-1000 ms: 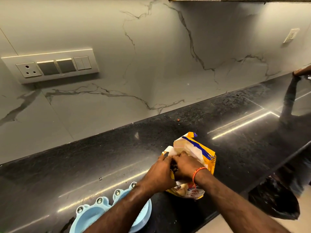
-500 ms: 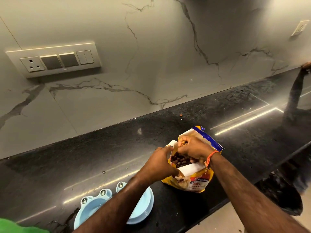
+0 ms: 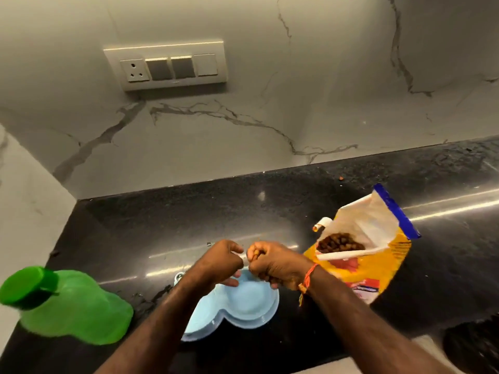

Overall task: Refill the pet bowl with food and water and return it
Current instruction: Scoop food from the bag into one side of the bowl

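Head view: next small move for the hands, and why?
Probably open the right hand and drop the kibble into the blue bowl: it is fisted over the bowl, whose visible compartment looks empty, beside the left hand; the food bag stands open.

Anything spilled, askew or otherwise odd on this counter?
One small brown bit lies alone on the counter near the wall, behind the open food bag; it looks like a stray kibble. The bag leans but holds its food. Nothing else stands out.
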Demonstrator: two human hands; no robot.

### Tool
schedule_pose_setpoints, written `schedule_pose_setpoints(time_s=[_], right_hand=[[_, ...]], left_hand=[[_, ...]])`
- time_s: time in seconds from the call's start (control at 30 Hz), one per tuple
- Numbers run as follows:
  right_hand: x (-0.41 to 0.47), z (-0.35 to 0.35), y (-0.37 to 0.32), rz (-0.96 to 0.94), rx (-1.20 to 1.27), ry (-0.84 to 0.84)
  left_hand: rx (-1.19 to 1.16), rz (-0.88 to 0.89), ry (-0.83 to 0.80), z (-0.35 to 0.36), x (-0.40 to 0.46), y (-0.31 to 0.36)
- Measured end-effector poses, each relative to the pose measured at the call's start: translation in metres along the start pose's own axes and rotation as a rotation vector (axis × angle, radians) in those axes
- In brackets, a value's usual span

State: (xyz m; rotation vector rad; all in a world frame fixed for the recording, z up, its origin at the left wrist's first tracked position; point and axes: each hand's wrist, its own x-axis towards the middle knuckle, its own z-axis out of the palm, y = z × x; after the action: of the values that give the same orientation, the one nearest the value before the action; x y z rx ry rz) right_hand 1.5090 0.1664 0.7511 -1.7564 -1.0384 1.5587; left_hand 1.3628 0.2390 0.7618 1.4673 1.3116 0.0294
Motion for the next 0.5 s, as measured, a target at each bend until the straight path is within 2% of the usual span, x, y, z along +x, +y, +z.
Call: schedule_pose_setpoints(time_s=[0.1, 0.27, 0.43, 0.5], right_hand=[[0.017, 0.035, 0.011, 0.041, -0.222, 0.021], [0.027, 0.061, 0.019, -0.218, -0.735, 0.196], [0.018, 0.067, 0.033, -0.39, -1.096, 0.229], [0.015, 0.065, 0.032, -0.391, -1.171, 0.223]], left_hand=[[-0.035, -0.058, 0.049, -0.008, -0.005, -0.018], [-0.131, -0.114, 0.07, -0.008, -0.011, -0.035], [-0.171, -0.121, 0.078, -0.01, -0.011, -0.038], [-0.144, -0.121, 0.091, -0.011, -0.01, -0.038]])
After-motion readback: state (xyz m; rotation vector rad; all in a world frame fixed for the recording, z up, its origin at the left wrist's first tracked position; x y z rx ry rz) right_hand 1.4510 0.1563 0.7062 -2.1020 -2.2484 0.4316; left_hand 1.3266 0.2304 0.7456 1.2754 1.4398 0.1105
